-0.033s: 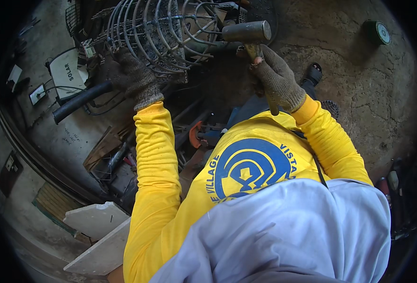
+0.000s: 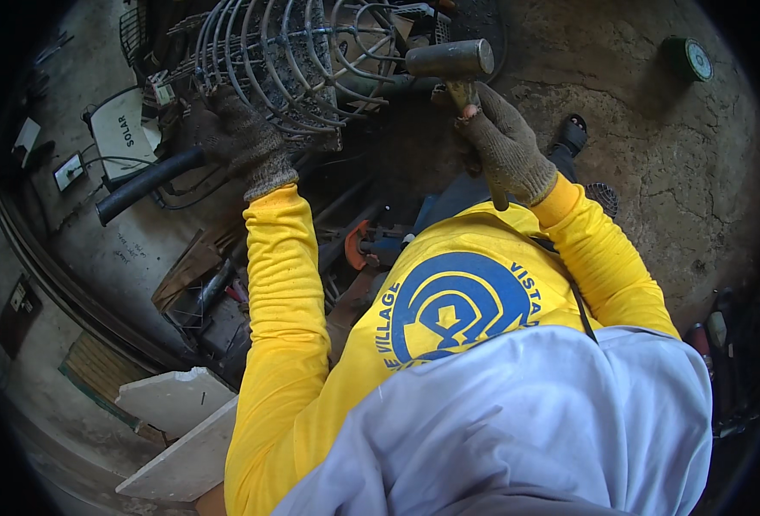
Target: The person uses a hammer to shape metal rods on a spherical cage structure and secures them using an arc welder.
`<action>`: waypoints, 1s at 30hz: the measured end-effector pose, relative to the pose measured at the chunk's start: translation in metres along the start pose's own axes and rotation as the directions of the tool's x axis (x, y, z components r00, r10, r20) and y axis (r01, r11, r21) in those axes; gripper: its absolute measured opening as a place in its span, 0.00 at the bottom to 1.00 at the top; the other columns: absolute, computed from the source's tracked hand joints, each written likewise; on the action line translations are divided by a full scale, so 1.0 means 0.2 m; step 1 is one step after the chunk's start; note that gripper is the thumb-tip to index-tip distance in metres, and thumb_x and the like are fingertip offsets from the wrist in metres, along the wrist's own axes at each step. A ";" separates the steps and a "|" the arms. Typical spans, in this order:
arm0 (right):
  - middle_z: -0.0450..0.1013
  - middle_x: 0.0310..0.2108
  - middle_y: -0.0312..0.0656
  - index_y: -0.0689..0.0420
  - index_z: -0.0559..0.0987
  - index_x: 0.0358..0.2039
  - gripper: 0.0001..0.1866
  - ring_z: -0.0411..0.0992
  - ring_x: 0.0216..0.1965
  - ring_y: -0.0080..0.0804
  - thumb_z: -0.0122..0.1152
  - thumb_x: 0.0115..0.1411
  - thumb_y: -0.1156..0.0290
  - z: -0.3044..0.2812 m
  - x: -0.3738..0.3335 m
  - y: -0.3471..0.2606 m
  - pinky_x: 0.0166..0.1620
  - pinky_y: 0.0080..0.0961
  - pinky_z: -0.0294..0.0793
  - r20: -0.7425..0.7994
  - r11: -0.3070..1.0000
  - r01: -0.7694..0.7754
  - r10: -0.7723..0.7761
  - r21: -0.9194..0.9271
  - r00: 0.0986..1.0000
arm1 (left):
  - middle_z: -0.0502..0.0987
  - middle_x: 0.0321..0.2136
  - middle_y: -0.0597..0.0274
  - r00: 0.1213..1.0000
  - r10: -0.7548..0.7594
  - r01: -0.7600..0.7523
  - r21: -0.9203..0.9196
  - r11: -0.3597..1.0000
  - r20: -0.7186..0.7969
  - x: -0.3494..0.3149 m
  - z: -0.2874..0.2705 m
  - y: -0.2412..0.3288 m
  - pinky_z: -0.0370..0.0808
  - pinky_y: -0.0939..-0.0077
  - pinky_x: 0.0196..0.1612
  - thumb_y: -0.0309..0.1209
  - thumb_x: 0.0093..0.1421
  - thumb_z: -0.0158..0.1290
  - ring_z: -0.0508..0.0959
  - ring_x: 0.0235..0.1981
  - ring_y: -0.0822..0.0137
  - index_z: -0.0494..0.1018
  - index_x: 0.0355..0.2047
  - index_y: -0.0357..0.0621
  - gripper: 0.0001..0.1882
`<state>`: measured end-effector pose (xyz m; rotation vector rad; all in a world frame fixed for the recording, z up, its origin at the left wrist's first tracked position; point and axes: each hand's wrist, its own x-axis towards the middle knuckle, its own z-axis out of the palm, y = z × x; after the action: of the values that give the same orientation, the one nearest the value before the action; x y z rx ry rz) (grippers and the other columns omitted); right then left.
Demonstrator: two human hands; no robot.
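A grey knitted glove covers my left hand (image 2: pixel 247 142), its fingers closed round a thick dark bar handle (image 2: pixel 150 185) whose end sticks out to the left. Just beyond that hand sits a cage of bent metal rods (image 2: pixel 298 64), its ribs curved over a dark rough plate. Whether the handle joins the cage is hidden by the glove. My right hand (image 2: pixel 511 150), gloved too, is wrapped round the handle of a hammer (image 2: pixel 450 58). The hammer's cylindrical metal head lies sideways by the cage's right end, and its handle end shows below the fist.
A white box with a cable (image 2: pixel 126 133) stands at the left. White board pieces (image 2: pixel 178 443) lean at lower left. Below the cage are scrap pieces and an orange clamp-like part (image 2: pixel 358 243). A green can (image 2: pixel 688 60) rests on the cracked floor at the far right.
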<state>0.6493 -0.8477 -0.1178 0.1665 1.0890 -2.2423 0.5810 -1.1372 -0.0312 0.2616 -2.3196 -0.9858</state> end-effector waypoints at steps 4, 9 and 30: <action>0.72 0.29 0.38 0.54 0.74 0.55 0.21 0.70 0.25 0.26 0.56 0.68 0.56 -0.01 -0.01 0.05 0.31 0.24 0.73 -0.019 0.946 0.192 -0.204 -0.262 0.979 | 0.78 0.47 0.46 0.997 0.065 -0.061 0.109 0.992 -0.029 0.00 0.04 0.07 0.69 0.63 0.56 0.48 0.70 0.48 0.76 0.48 0.52 0.73 0.52 0.32 0.28; 0.77 0.35 0.45 0.53 0.72 0.59 0.25 0.77 0.31 0.39 0.61 0.63 0.60 -0.01 0.02 0.08 0.35 0.33 0.78 0.212 0.524 0.572 -0.593 -0.631 0.777 | 0.78 0.43 0.45 0.987 0.148 -0.144 0.062 0.988 -0.055 0.02 0.00 -0.05 0.70 0.65 0.53 0.44 0.70 0.47 0.77 0.44 0.52 0.74 0.47 0.31 0.23; 0.74 0.33 0.41 0.44 0.71 0.62 0.31 0.77 0.29 0.40 0.67 0.59 0.61 0.11 0.05 0.10 0.29 0.33 0.78 0.284 0.089 0.428 -0.626 -0.899 0.726 | 0.80 0.38 0.48 0.978 0.198 -0.191 0.098 0.977 -0.065 0.02 0.02 -0.03 0.71 0.64 0.48 0.47 0.69 0.48 0.77 0.39 0.54 0.76 0.45 0.32 0.26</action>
<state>0.6563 -0.8783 -0.1220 -0.6903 2.7692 -1.6373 0.5751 -1.1398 -0.0358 0.1029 -2.2755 -0.7628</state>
